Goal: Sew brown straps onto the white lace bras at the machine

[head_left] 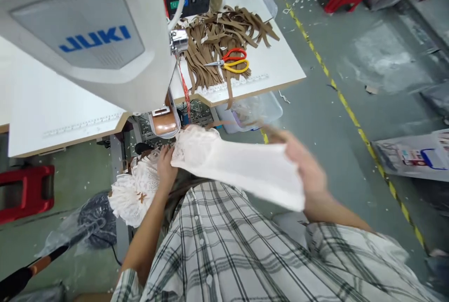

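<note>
A white fabric piece (245,164) with a gathered lacy end stretches between my two hands, in front of a plaid shirt. My left hand (166,166) is closed on the lacy end, just below the sewing machine's narrow arm. At the plain end, my right hand (308,166) grips the fabric near its edge; motion smears its fingers. A blurred brown strip (268,129) runs by the right fingertips, and I cannot tell whether they hold it. The JUKI sewing machine (154,73) hangs over the upper left. Beside my left forearm is a bunch of white ruffled pieces (131,194).
Brown fabric strips (206,54) lie heaped on the white table (287,68), with red-and-yellow-handled scissors (235,61) on top. Below the table edge stands a clear plastic bin (270,108). A red stool (38,194) is at left; yellow floor tape (345,105) crosses the right.
</note>
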Demonstrator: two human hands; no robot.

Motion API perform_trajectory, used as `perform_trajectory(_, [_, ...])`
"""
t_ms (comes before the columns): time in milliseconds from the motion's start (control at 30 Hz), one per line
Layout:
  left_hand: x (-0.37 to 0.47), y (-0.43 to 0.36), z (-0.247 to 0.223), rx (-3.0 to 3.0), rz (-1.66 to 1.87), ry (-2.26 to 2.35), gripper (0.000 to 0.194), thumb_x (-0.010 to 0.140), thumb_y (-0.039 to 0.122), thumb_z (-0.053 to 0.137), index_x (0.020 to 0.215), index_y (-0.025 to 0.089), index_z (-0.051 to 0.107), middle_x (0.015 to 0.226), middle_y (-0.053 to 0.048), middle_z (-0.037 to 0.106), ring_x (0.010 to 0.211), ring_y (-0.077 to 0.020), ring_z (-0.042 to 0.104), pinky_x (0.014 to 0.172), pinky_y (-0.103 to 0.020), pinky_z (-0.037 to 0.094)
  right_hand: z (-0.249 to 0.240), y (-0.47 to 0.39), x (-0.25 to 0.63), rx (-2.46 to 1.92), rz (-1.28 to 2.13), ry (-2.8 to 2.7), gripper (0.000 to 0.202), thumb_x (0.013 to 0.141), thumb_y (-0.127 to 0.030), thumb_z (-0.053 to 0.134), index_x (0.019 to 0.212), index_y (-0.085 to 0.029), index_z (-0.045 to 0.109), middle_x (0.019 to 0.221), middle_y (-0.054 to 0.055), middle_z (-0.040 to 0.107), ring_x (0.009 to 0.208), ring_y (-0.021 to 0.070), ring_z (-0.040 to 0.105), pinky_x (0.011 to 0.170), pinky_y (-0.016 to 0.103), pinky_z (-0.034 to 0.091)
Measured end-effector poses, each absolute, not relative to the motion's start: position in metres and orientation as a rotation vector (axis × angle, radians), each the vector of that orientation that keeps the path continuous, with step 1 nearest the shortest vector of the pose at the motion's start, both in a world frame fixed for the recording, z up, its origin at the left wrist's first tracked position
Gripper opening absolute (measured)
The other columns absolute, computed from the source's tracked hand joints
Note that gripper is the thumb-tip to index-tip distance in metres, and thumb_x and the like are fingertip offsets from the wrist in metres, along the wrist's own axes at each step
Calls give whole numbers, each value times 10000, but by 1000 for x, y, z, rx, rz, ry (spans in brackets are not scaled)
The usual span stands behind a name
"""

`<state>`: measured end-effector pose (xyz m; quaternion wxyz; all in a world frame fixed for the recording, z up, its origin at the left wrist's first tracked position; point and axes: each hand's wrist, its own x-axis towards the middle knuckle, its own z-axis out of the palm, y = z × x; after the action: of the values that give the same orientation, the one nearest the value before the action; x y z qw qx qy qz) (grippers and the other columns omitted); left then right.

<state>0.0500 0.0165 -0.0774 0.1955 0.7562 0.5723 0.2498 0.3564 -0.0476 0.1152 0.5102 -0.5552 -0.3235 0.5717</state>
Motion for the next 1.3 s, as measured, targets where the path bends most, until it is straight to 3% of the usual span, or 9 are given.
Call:
perform_trajectory(200, [45,15,-86,2209,663,1745,489,953,131,341,1408,167,518,1540,-155,445,1513,-278,246,1230,-555,158,48,-8,485,-2028,499,-1089,300,870,-477,488,991,-204,510,845,50,570,720,151,502,727,341,444])
perform_trajectory(333, [81,-24,-109,2163,247,1691,557,906,71,323,1452,59,433,1522,-258,423,1468,-350,330,1163,-621,266,-21,2,466,-2180,541,-1347,451,768,-431,656,1060,-93,595,1124,250,627,1102,323,546,1012,505,382])
perform_trajectory(467, [89,-41,-114,2137,179,1657,579,872,100,414,1445,12,409,1502,-276,437,1401,-332,433,1110,-498,396,-66,19,373,-1806,629,-1958,734,853,-519,600,1420,-82,435,1483,248,432,1394,354,378,1152,522,301])
perform_trajectory(633, [2,-34,-65,1975,114,1959,444,968,322,391,1365,155,495,1328,-151,604,1213,-242,580,1008,-358,466,-98,33,286,-1577,816,-2221,725,878,-569,572,1451,-152,420,1491,194,460,1391,343,415,1142,510,350])
perform_trajectory(733, [-75,-55,-35,1684,-24,2391,484,989,391,272,1188,72,578,1106,-232,649,1031,-312,629,835,-404,489,-113,23,282,-1596,850,-2207,676,894,-558,537,1399,-114,462,1362,237,555,1288,372,507,1078,547,408])
perform_trajectory(900, [-116,-106,-16,1424,-292,2576,474,943,519,379,785,163,648,756,-140,674,734,-270,624,619,-304,356,-95,13,271,-1567,789,-2085,691,899,-567,527,1410,-113,422,1412,247,474,1353,372,426,1099,579,376])
perform_trajectory(1067, [-69,-117,7,1526,-287,2590,572,972,581,311,705,186,625,745,-106,671,760,-234,616,603,-303,264,-27,-4,192,-907,1148,-2282,775,838,-637,627,1456,-222,414,1528,148,425,1409,316,397,1153,509,354])
perform_trajectory(1167, [-68,-106,15,1617,-268,2592,582,956,615,339,697,183,630,695,-95,654,687,-223,593,586,-301,248,-13,-19,139,-439,1355,-2484,841,817,-663,642,1477,-195,414,1546,151,415,1441,305,365,1192,474,307])
perform_trajectory(1300, [-96,-98,15,1620,-283,2607,481,944,497,431,644,169,614,726,-126,655,731,-242,598,619,-310,321,-31,-34,97,-494,1389,-2620,805,812,-586,697,1411,-91,486,1472,235,476,1405,363,398,1158,528,320])
